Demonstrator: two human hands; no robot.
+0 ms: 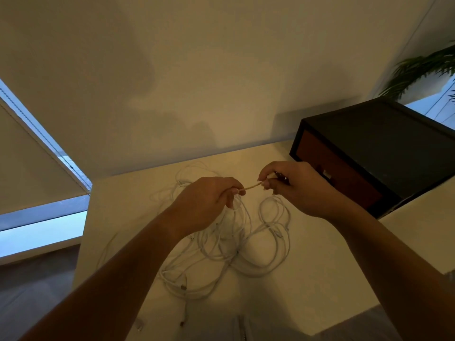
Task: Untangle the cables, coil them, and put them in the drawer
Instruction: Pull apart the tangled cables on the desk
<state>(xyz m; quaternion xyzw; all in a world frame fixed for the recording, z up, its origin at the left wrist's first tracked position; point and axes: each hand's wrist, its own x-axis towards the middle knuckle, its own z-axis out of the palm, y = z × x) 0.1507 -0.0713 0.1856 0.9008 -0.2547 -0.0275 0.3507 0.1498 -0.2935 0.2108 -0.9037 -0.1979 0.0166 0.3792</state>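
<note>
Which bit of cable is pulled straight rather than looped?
The short cable stretch pinched between the left hand and right hand; the other cables lie in loose loops on the table.

The left forearm (118, 267) and the right forearm (394, 254), both bare, are stretched forward from the near edge of the desk (320, 291) and held above it. The left hand (204, 201) is held over the middle of the desk with its back turned upward. Its fingers (232, 190) are curled, and a short taut stretch of cable (252, 186) is pinched at their tips. The right hand (302, 190) is held just beside it, slightly nearer the desk's far edge, its back likewise turned upward. Its fingers (264, 177) are curled, and the other end of the same stretch is pinched between thumb and fingertips. The hands are apart, joined only by that stretch.
</note>
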